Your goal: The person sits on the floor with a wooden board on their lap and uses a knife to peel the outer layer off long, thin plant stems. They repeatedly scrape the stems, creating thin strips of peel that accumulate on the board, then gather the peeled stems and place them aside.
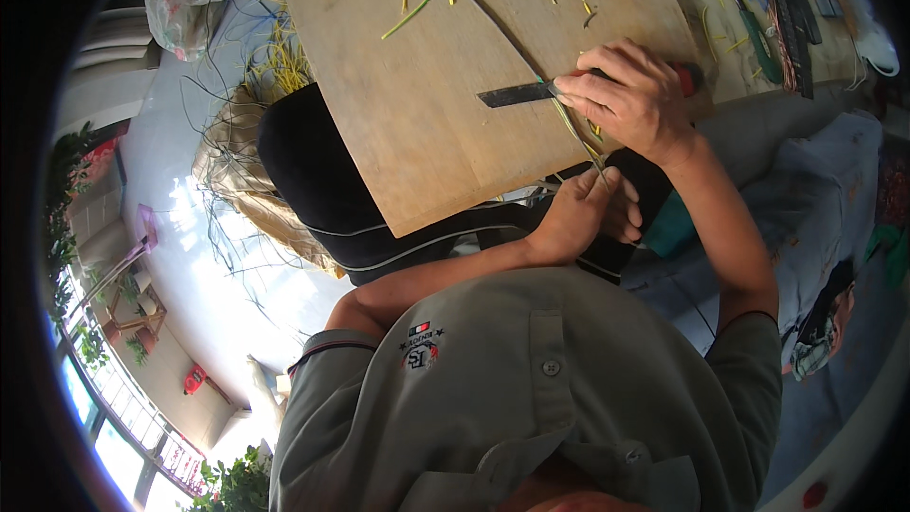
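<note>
My right hand [629,99] grips a utility knife [515,94] with a red and black handle, its dark blade lying flat to the left over the wooden board [426,128]. Under the blade's base passes a thin dark cable [490,18], which runs down from the board's far edge. Below the blade, yellow and green wires [569,124] show along the cable's line. My left hand [586,210] pinches their near end just past the board's front edge. Offcuts of yellow-green insulation [412,7] are scattered on the board's far half.
On the right stands a side surface with a green-handled tool [761,50] and a bundle of copper-coloured strands [782,57]. At left, tangled yellow wire [281,53] spills over a woven sack [234,149] on the floor. A plastic bag [188,7] sits behind it. My knees are under the board.
</note>
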Demonstrator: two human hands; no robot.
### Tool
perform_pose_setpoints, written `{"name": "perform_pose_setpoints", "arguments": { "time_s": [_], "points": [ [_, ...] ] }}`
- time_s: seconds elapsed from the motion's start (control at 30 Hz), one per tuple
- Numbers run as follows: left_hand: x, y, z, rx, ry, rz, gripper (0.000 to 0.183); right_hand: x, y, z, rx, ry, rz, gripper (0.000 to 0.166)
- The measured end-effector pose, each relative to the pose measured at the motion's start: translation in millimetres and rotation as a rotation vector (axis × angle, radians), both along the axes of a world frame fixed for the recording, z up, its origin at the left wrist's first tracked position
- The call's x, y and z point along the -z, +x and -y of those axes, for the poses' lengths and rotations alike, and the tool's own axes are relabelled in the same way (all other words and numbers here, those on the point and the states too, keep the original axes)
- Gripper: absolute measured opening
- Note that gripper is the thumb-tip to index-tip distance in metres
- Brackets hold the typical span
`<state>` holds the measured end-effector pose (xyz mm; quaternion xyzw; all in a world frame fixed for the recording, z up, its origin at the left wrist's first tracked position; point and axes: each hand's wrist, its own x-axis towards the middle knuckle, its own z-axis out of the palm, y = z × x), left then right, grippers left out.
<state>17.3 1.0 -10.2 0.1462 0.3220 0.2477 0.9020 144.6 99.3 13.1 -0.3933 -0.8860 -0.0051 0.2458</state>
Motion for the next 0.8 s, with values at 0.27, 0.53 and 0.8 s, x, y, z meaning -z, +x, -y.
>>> {"name": "perform_pose_setpoints", "arguments": {
  "time_s": [0.27, 0.53, 0.8],
  "points": [
    [-5, -1, 0, -0.051, -0.038, -0.048, 0.035, 5, -4, -4, 0.001, 0.065, -0.025, 0.014],
    [-1, 0, 0, -0.054, -0.037, -0.029, 0.034, 4, 4, 5, 0.058, 0.096, 0.001, 0.014],
    [-7, -1, -3, -0.055, -0.076, -0.065, 0.034, 11, -6, -8, 0.025, 0.113, -0.04, 0.014]
  ]
}}
